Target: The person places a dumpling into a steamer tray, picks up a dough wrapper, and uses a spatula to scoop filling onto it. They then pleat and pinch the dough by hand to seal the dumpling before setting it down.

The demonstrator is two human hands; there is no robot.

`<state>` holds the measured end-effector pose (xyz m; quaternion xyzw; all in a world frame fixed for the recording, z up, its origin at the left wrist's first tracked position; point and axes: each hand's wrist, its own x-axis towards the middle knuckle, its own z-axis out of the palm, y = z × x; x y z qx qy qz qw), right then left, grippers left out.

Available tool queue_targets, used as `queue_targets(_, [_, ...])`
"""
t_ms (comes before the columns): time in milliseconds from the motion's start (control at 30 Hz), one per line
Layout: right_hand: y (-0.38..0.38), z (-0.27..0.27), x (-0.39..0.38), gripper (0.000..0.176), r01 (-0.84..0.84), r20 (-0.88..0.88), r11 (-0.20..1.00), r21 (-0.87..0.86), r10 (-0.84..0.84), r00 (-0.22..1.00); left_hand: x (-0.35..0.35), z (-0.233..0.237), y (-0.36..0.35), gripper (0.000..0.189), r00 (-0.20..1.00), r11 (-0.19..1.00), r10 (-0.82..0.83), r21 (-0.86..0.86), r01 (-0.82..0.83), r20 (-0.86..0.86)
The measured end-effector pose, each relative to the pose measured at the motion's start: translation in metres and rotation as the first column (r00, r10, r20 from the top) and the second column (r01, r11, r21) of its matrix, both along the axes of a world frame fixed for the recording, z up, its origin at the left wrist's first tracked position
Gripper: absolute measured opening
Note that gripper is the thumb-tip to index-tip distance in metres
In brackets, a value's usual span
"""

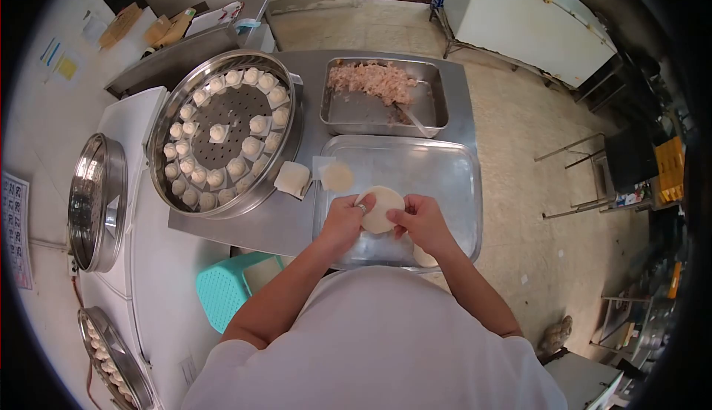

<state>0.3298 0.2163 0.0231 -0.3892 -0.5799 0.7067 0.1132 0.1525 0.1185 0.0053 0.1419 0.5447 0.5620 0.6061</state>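
Both hands hold a round, flat dough wrapper (382,210) above a shallow metal tray (461,187). My left hand (343,221) grips its left edge, thumb on top. On the opposite edge, my right hand (424,222) pinches the dough between thumb and fingers. A second dough round (338,177) lies by the tray's left rim, partly over a white paper square (320,164). Part of another dough round (425,257) shows below my right wrist. Left of the tray sits a stack of paper squares (294,178).
Behind the tray, a deep metal pan (443,106) holds pinkish filling (371,81) and a metal utensil (415,121). A large round steamer tray (241,106) of pleated buns stands left. A teal stool (222,291) is below the table; a chair (630,159) stands right.
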Motion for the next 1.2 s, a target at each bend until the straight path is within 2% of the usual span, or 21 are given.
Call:
queue_targets(67, [-0.001, -0.002, -0.003, 0.016, 0.024, 0.003, 1.000, -0.004, -0.024, 1.000, -0.007, -0.001, -0.001, 0.040, 0.995, 0.999, 0.038, 0.005, -0.039, 0.097])
queue_targets(133, [-0.006, -0.009, -0.008, 0.018, 0.079, -0.101, 0.997, -0.018, -0.081, 0.992, -0.013, -0.010, -0.001, 0.040, 0.975, 0.997, 0.053, 0.051, -0.066, 0.218])
queue_targets(167, [-0.008, -0.011, -0.011, 0.019, 0.105, -0.152, 0.994, -0.026, -0.107, 0.983, -0.017, -0.014, -0.001, 0.040, 0.976, 0.999, 0.018, 0.046, -0.029, 0.219])
queue_targets(267, [-0.006, -0.003, -0.021, 0.025, 0.118, -0.099, 0.992, -0.050, -0.123, 0.988, -0.026, -0.017, 0.000, 0.041, 0.972, 0.996, -0.087, 0.042, 0.080, 0.217])
queue_targets(333, [-0.002, -0.013, -0.023, 0.029, 0.079, -0.050, 0.997, 0.003, -0.078, 0.996, -0.033, -0.017, 0.001, 0.041, 0.964, 0.987, -0.159, 0.043, 0.153, 0.212])
queue_targets(433, [0.000, -0.014, -0.029, 0.028, -0.012, 0.033, 0.997, 0.070, 0.010, 0.999, -0.038, -0.010, 0.001, 0.035, 0.965, 0.986, -0.163, 0.070, 0.152, 0.207])
queue_targets(467, [0.002, -0.011, -0.032, 0.027, -0.048, 0.063, 0.995, 0.091, 0.042, 0.997, -0.040, -0.011, 0.003, 0.033, 0.979, 0.980, -0.197, 0.029, 0.196, 0.045])
queue_targets(533, [0.014, 0.000, -0.038, 0.023, -0.112, 0.154, 0.969, 0.219, 0.079, 0.985, -0.046, -0.015, 0.004, 0.028, 0.923, 0.963, -0.269, -0.069, 0.260, -0.275])
queue_targets(567, [0.021, 0.004, -0.041, 0.021, -0.147, 0.203, 0.950, 0.277, 0.092, 0.975, -0.047, -0.022, 0.004, 0.026, 0.945, 0.977, -0.212, -0.059, 0.204, -0.249])
queue_targets(633, [0.059, 0.007, -0.046, 0.017, -0.085, 0.205, 0.835, 0.543, -0.034, 0.978, -0.052, -0.037, 0.003, 0.022, 0.976, 0.995, -0.095, -0.045, 0.088, -0.197])
queue_targets(700, [0.104, 0.021, -0.062, 0.013, -0.053, 0.245, 0.658, 0.752, -0.204, 0.948, -0.065, -0.041, -0.002, 0.024, 0.974, 0.989, -0.124, -0.103, 0.105, -0.191])
queue_targets(733, [0.129, 0.023, -0.072, 0.016, -0.025, 0.182, 0.543, 0.840, -0.238, 0.954, -0.070, -0.043, -0.004, 0.025, 0.972, 0.984, -0.138, -0.133, 0.114, -0.188])
queue_targets(767, [0.155, 0.015, -0.082, 0.018, -0.123, 0.270, 0.484, 0.866, -0.246, 0.931, -0.071, -0.048, -0.005, 0.028, 0.991, 0.986, -0.104, -0.139, 0.092, -0.081])
queue_targets(800, [0.178, 0.008, -0.091, 0.021, -0.223, 0.354, 0.423, 0.878, -0.260, 0.898, -0.072, -0.052, -0.006, 0.030, 0.997, 0.987, -0.066, -0.148, 0.070, 0.028])
queue_targets(900, [0.208, 0.005, -0.127, 0.024, -0.495, 0.756, 0.639, 0.589, -0.220, 0.616, -0.075, -0.046, -0.005, 0.038, 0.966, 0.986, 0.017, -0.162, 0.027, 0.260])
queue_targets(933, [0.216, -0.008, -0.131, 0.024, -0.581, 0.805, 0.598, 0.552, -0.198, 0.559, -0.076, -0.042, -0.005, 0.040, 0.946, 0.986, 0.038, -0.164, 0.016, 0.321])
queue_targets(1033, [0.232, -0.027, -0.135, 0.022, -0.697, 0.866, 0.530, 0.483, -0.174, 0.468, -0.081, -0.047, -0.007, 0.047, 0.881, 0.994, 0.062, -0.106, -0.013, 0.469])
queue_targets(1067, [0.236, -0.029, -0.132, 0.021, -0.714, 0.870, 0.507, 0.483, -0.186, 0.457, -0.081, -0.051, -0.008, 0.048, 0.876, 0.990, 0.089, -0.137, -0.026, 0.474])
queue_targets(1133, [0.230, -0.001, -0.136, 0.021, -0.747, 0.876, 0.458, 0.481, -0.210, 0.435, -0.084, -0.057, -0.006, 0.050, 0.865, 0.979, 0.143, -0.197, -0.052, 0.481])
queue_targets(1200, [0.224, 0.026, -0.146, 0.022, -0.708, 0.841, 0.457, 0.538, -0.231, 0.490, -0.089, -0.052, -0.006, 0.045, 0.821, 0.978, 0.185, -0.186, -0.098, 0.540])
